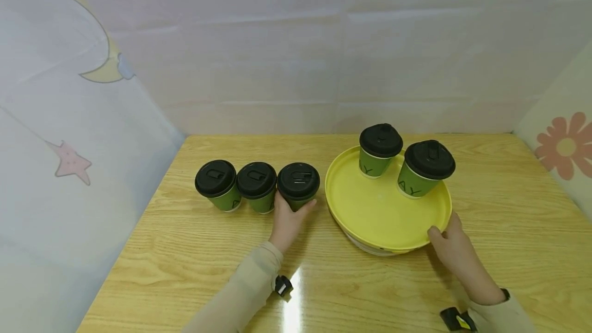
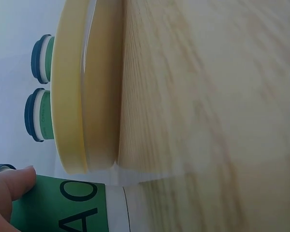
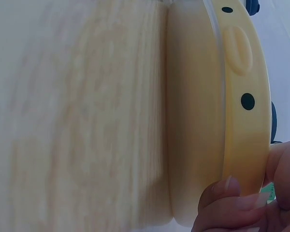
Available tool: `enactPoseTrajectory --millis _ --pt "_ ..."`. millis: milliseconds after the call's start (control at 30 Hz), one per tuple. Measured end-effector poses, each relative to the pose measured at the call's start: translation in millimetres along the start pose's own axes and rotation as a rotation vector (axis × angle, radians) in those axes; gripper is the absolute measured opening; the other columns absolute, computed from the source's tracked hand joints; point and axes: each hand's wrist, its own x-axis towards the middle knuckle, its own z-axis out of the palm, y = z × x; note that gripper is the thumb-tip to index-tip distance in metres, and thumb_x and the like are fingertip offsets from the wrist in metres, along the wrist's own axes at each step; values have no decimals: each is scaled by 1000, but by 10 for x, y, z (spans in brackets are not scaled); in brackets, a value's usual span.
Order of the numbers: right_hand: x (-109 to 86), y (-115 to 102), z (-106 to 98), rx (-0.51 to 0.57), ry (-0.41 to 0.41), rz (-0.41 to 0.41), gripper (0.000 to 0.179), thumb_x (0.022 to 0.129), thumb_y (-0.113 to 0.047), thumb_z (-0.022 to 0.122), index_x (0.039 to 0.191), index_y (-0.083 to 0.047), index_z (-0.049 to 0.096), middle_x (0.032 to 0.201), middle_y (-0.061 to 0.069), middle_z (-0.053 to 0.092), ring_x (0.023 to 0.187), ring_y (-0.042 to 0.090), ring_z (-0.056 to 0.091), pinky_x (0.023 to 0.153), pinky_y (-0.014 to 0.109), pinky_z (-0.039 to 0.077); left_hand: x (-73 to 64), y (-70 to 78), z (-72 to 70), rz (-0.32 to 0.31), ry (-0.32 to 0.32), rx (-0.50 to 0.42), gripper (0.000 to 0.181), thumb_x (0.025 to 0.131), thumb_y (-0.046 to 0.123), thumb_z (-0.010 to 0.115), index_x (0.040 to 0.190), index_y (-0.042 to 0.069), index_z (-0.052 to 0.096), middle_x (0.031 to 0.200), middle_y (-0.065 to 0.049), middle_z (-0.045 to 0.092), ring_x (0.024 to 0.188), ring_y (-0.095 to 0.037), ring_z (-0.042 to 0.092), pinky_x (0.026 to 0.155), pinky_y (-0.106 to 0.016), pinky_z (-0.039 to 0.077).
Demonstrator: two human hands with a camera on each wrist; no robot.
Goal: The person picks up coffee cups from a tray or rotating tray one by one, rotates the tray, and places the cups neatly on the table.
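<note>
At your left hand (image 1: 288,225), a black-lidded green paper cup (image 1: 298,181) was pinched between thumb and fingers, gripped below the lid, probably to keep the lid out of it. Couldn't tell whether its base touched the wood. Your right hand (image 1: 455,251) pinched the near right rim of a round yellow tray (image 1: 374,215), thumb on top, fingers against the outer side, likely to steady it. Tray lay between your hands and a bit beyond them, over a rounded yellow base (image 3: 193,121).

Two more lidded cups, the far cup (image 1: 376,150) and the right cup (image 1: 421,173), stood upright on it, beyond your right hand; that spot seemingly kept them off the left hand's side. Left of your left hand, the middle cup (image 1: 259,181) and the end cup (image 1: 217,181) made a row, the middle one right up by the held one, crowding your fingers. The tray's raised rim stood between your left hand and the tray floor. Wooden table (image 1: 185,271) under both hands, pale cloth backdrop (image 1: 277,66) past them.
</note>
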Motion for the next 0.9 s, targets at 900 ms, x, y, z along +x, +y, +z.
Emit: enactPoseTrajectory --millis 900 --pt "3 -3 -9 12 -16 20 64 99 -13 27 142 21 -5 134 45 21 109 46 35 89 57 36 -76 46 -68 -54 -37 -34 84 83 9 77 146 -8 23 145 -27 33 136 -39 33 113 -50 26"
